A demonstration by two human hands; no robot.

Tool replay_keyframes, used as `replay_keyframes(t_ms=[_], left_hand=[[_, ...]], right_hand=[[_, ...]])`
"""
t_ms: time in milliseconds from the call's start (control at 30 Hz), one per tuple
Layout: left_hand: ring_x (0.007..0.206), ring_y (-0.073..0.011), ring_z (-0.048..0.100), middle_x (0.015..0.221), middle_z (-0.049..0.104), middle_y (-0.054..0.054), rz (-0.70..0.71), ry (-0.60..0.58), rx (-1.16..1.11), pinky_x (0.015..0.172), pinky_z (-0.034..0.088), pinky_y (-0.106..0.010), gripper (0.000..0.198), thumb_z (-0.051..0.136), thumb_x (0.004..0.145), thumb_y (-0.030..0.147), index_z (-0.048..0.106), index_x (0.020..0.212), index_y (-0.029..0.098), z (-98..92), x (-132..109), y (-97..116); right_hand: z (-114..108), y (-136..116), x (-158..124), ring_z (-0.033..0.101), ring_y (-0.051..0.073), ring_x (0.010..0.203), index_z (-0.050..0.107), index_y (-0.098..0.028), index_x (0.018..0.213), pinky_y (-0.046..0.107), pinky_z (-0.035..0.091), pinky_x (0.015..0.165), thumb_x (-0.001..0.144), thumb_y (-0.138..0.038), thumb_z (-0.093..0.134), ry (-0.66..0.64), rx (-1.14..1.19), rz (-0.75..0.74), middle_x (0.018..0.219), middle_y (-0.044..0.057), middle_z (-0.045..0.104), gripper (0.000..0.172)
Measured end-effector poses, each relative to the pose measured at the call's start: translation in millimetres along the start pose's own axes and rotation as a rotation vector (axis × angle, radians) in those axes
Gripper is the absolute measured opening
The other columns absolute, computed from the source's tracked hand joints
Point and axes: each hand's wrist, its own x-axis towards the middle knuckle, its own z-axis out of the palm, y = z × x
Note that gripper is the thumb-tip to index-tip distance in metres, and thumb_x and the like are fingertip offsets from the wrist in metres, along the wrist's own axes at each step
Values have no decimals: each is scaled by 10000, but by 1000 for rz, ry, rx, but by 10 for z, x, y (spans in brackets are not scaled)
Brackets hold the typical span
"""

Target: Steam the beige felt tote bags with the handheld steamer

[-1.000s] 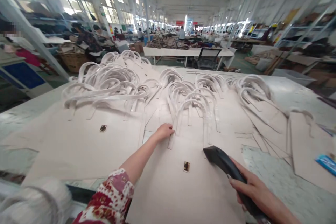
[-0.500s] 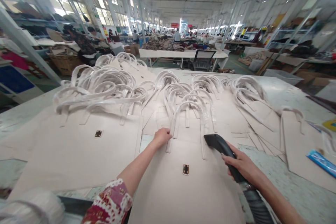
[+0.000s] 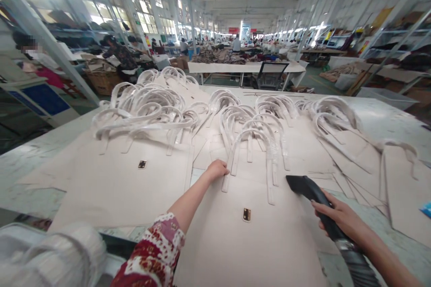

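A beige bag panel lies in front of me, with a small dark, gold-edged metal plate on it. Looped bag handles, partly in clear plastic, rise from its far end. My left hand is closed at the panel's left edge, beside a handle's strap end; the fingertips are partly hidden. My right hand is wrapped round a black hose nozzle with a ribbed hose running back toward me. The nozzle's flat mouth is over the panel's right side, right of the strap ends.
Another beige panel with piled handles lies to the left. More panels are stacked on the right of the white table. A plastic-wrapped white bundle is at lower left. People work further back, beyond a black chair.
My right hand has moved the nozzle to the right, away from the right strap end. My left hand keeps its place on the panel. The camera view has turned slightly left.
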Motion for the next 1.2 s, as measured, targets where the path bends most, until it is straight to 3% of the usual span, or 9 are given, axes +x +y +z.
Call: replay_keyframes(t_ms=[167, 300, 500, 600, 667, 767, 900, 1000, 1200], left_hand=[[547, -86, 479, 618, 504, 30, 11, 51, -19, 537, 406, -227, 266, 551, 801, 357, 540, 695, 114, 39, -7, 76], [576, -116, 486, 545, 468, 33, 77, 221, -51, 544, 357, -223, 209, 588, 740, 278, 538, 604, 128, -22, -97, 277], [932, -178, 473, 909, 575, -55, 399, 470, -85, 837, 342, -284, 217, 378, 861, 243, 572, 875, 148, -208, -590, 526], [1015, -179, 457, 1059, 560, -72, 834, 340, 63, 962, 272, -355, 213, 360, 854, 164, 572, 829, 169, -28, -956, 338], [1156, -202, 373, 1259, 440, -93, 983, 260, 196, 1016, 210, -400, 233, 333, 835, 97, 554, 791, 154, 190, -1178, 120], [1281, -230, 196, 1405, 220, -115, 856, 230, 289, 1045, 167, -427, 207, 351, 755, 25, 518, 816, 130, 481, -1425, -184], [1294, -213, 176, 1381, 282, -112, 774, 158, 328, 1053, 132, -475, 304, 368, 671, -23, 486, 901, 136, 576, -1585, -365], [1288, -208, 196, 1343, 349, -121, 804, 139, 327, 1062, 114, -487, 353, 363, 645, -46, 484, 925, 132, 502, -1616, -392], [1267, -207, 251, 1300, 400, -145, 835, 121, 304, 1071, 142, -462, 292, 354, 729, -18, 505, 938, 119, 385, -1629, -440]], right_hand=[[-1, -83, 205, 586, 197, 421, 372, -264, 1257, 269, 454, 342, 688, -373, 632, 3, -6, -29, 576, -18, 554, 636], [101, -155, 309, 582, 203, 404, 341, -229, 1296, 284, 465, 344, 671, -361, 642, 71, -53, -143, 530, -32, 549, 705], [54, -195, 59, 570, 200, 394, 378, -195, 1280, 284, 462, 363, 671, -388, 647, 186, -69, -206, 474, -30, 564, 693], [-56, -137, -86, 566, 207, 382, 356, -184, 1305, 284, 449, 364, 652, -381, 666, 250, -92, -186, 448, -29, 570, 749], [-116, -71, -167, 556, 203, 373, 334, -178, 1320, 279, 435, 363, 641, -379, 678, 280, -106, -168, 445, -31, 572, 788], [-162, 8, -300, 554, 200, 388, 305, -176, 1333, 280, 429, 379, 660, -413, 662, 266, -115, -163, 455, -28, 576, 797], [-171, -60, -557, 547, 193, 411, 234, -176, 1366, 278, 417, 389, 681, -434, 641, 225, -156, -191, 496, -20, 586, 837], [-117, -227, -785, 530, 186, 404, 250, -177, 1365, 263, 396, 372, 674, -426, 641, 91, -213, -184, 485, -21, 570, 832], [335, -432, -1003, 533, 153, 410, 302, -258, 1345, 218, 396, 367, 707, -269, 568, -420, -229, -67, 496, -39, 545, 691]])
